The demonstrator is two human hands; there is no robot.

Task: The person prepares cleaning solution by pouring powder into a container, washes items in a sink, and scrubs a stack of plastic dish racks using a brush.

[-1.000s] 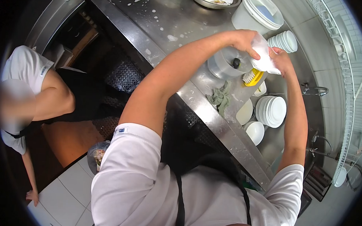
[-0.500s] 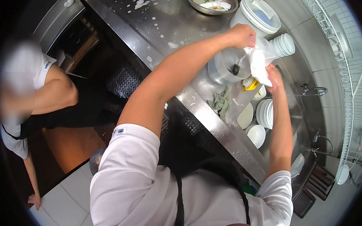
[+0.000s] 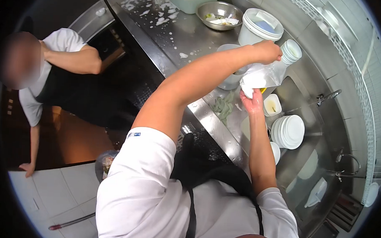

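A translucent plastic bag (image 3: 272, 72) with a white bundle (image 3: 251, 81) at its lower left hangs between my hands. My left hand (image 3: 267, 52) is closed on the top of the bag, near a stack of white cups (image 3: 291, 51). Below, my right hand (image 3: 252, 101) has its fingers round the end of the white bundle. Behind the bag stands a clear round container (image 3: 228, 81), partly hidden by my left forearm. A bit of a yellow brush (image 3: 263, 90) shows beside the bundle.
A white bucket (image 3: 260, 31) and a steel bowl with scraps (image 3: 219, 15) stand at the back. A green cloth (image 3: 222, 107) lies near the counter edge. Stacked white plates (image 3: 288, 131) sit in the sink (image 3: 300, 162). Another person (image 3: 58, 72) is at the left.
My right hand has moved left and down with the white bundle, stretching the bag out. My left hand has shifted slightly down and right. The view has turned, showing more of the sink.
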